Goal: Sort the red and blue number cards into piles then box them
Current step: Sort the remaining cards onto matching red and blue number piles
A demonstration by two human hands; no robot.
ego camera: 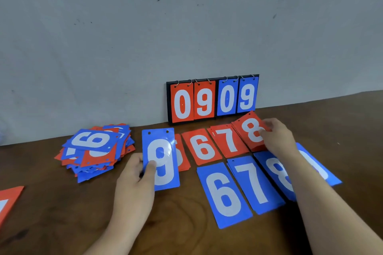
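Note:
My left hand [135,174] pinches a blue 9 card [160,158] by its lower left edge and holds it above the table, over a red card that it mostly hides. My right hand [277,136] grips the right edge of a red 8 pile [249,130]. Red 6 [202,147] and red 7 [228,139] piles lie in a row beside it. In front lie blue 6 [224,194], blue 7 [253,182] and blue 8 [277,172] piles. My right forearm covers part of another blue card [319,166]. A mixed heap of red and blue cards [95,149] sits at the left.
A flip scoreboard [213,98] reading 09 in red and 09 in blue leans against the grey wall at the back of the brown wooden table [176,223]. A red card [9,201] pokes in at the left edge.

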